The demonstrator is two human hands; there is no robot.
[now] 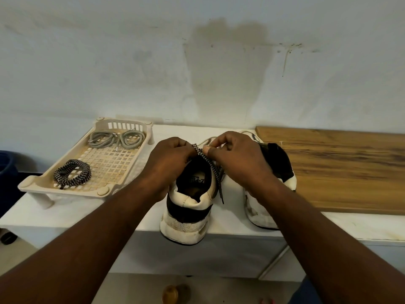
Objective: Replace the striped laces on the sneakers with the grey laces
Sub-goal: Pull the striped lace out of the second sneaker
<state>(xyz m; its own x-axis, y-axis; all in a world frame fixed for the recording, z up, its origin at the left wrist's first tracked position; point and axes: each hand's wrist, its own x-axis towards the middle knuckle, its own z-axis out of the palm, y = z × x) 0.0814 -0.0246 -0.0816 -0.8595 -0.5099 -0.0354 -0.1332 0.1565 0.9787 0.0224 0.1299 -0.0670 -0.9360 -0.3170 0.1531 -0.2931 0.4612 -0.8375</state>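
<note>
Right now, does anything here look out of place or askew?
Yes: the left sneaker overhangs the front edge of the white table with its heel, so it could slip off. A dark stain marks the wall.

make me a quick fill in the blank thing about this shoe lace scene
The left hand and right hand pinch a ____ lace over a sneaker.
The ____ laces lie at the tray's far end.
The coiled lace lies at its ____ end.
At far right lies a ____ board.
Missing words: striped; grey; near; wooden.
</note>
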